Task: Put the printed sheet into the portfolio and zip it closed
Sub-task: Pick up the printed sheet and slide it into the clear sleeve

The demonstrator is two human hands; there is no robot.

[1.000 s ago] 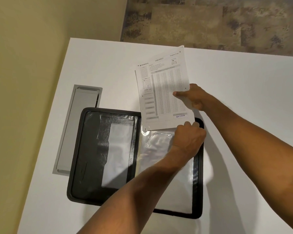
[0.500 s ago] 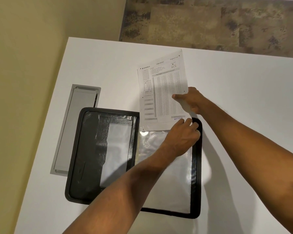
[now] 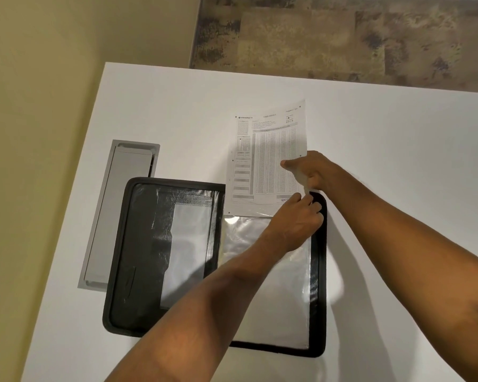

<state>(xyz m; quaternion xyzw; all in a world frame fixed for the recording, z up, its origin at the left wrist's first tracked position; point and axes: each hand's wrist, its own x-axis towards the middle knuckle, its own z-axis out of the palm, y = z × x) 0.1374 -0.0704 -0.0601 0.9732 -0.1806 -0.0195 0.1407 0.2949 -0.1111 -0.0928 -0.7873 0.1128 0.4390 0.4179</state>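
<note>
A black zip portfolio [image 3: 127, 244] lies open flat on the white table, with clear plastic sleeves inside. The printed sheet [image 3: 265, 155] stands over the top edge of the right-hand sleeve [image 3: 282, 299], its lower edge at the sleeve's mouth. My right hand [image 3: 312, 169] pinches the sheet's right edge. My left hand [image 3: 295, 219] rests on the top right of the sleeve and grips its opening beside the sheet's lower right corner. My left forearm crosses the portfolio's middle and hides part of it.
A grey metal cable hatch [image 3: 119, 210] is set into the white table [image 3: 398, 161] just left of the portfolio. A yellow wall runs along the left. Patterned floor shows beyond the table's far edge.
The sheet has slid down toward the sleeve mouth, and both hands have come lower and closer together at its lower right corner.
</note>
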